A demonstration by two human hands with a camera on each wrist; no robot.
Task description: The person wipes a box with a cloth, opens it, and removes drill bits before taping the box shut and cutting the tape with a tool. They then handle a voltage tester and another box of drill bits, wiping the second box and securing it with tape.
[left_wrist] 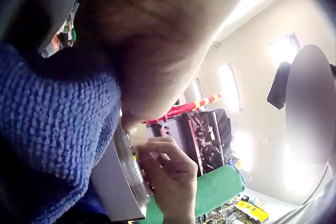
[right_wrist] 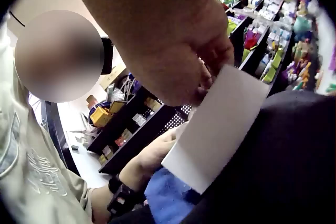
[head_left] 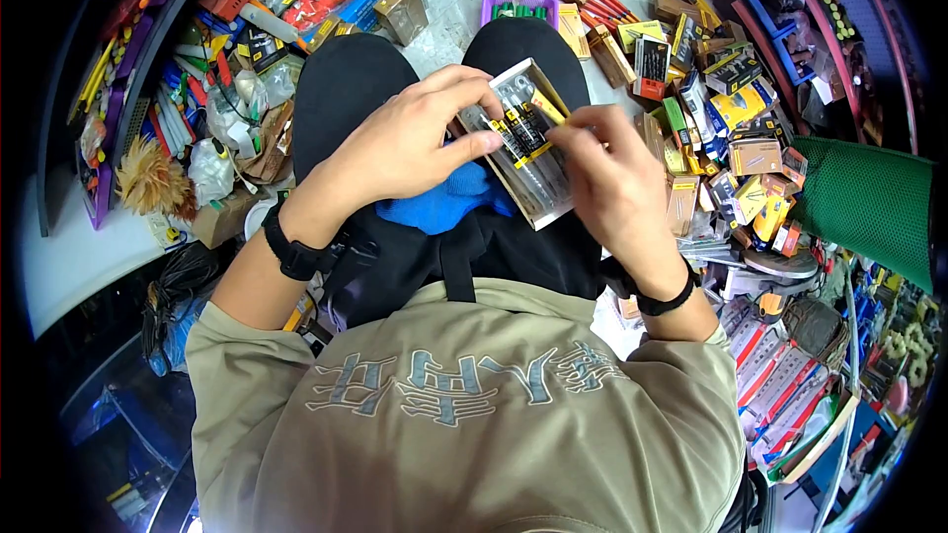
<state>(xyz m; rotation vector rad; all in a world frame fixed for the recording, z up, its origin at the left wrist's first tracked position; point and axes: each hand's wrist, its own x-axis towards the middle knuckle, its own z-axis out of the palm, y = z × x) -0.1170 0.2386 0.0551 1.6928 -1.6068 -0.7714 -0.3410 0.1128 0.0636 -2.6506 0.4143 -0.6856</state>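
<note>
An open white cardboard box (head_left: 501, 176) sits tilted over my lap, filled with clear plastic packets (head_left: 541, 183) that carry black and yellow labels. My left hand (head_left: 420, 133) grips the box from its left side, fingers over the far edge and thumb lying on the packets. My right hand (head_left: 617, 173) is at the box's right side with curled fingers, pinching a yellow-labelled packet (head_left: 546, 107) at its near end. The right wrist view shows the white outer wall of the box (right_wrist: 218, 129) below the right hand (right_wrist: 210, 61). What the packets contain is hard to make out.
A blue knitted cloth (head_left: 444, 199) lies on my lap beneath the box. Many small boxes (head_left: 755, 156) pile up at the right, near a green mesh roll (head_left: 864, 202). A purple basket (head_left: 486, 8) stands ahead. Bagged tools and a small carton (head_left: 400, 12) crowd the left.
</note>
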